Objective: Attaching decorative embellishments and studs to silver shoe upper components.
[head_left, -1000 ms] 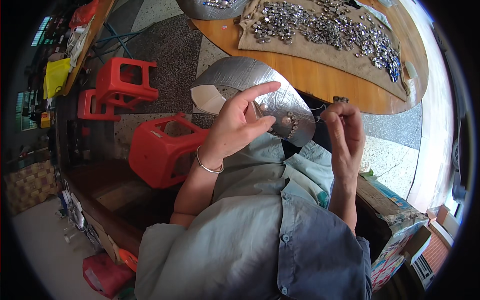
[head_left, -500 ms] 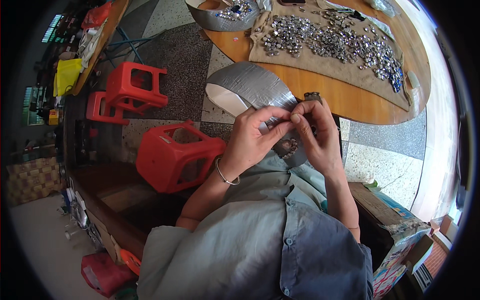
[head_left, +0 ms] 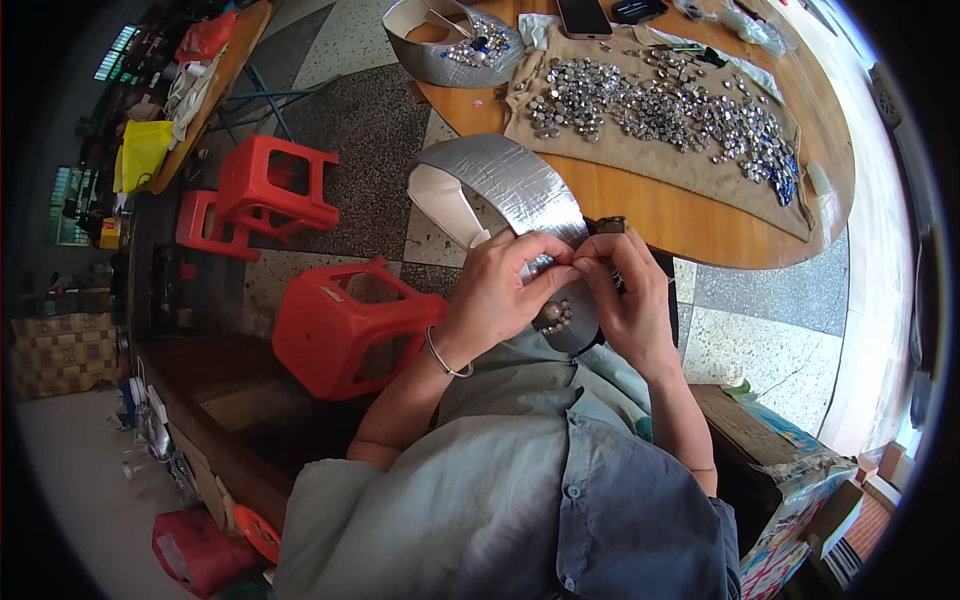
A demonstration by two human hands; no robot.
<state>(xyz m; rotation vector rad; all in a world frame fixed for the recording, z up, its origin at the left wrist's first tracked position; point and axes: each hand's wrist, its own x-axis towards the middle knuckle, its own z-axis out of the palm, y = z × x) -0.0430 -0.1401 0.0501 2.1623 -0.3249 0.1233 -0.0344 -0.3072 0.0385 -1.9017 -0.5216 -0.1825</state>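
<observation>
A curved silver band with a white inside (head_left: pixel 505 190) rests against my lap. A few gems (head_left: pixel 555 315) sit fixed on its lower end. My left hand (head_left: pixel 500 290) grips the band from the left, thumb and fingers pinched on its surface. My right hand (head_left: pixel 625 295) meets it fingertip to fingertip and pinches something small against the band; the small thing is hidden between the fingers. A thin bracelet (head_left: pixel 445 358) circles my left wrist.
A round wooden table (head_left: pixel 690 215) carries a tan cloth (head_left: pixel 720 170) strewn with several shiny gems, plus a second silver band (head_left: pixel 450 45) and a phone (head_left: pixel 585 15). Red plastic stools (head_left: pixel 345 325) stand at left. A cardboard box (head_left: pixel 775 450) is at right.
My hands came together on the band; the right hand moved left to meet the left hand's fingertips. The view shifted so more of the table shows.
</observation>
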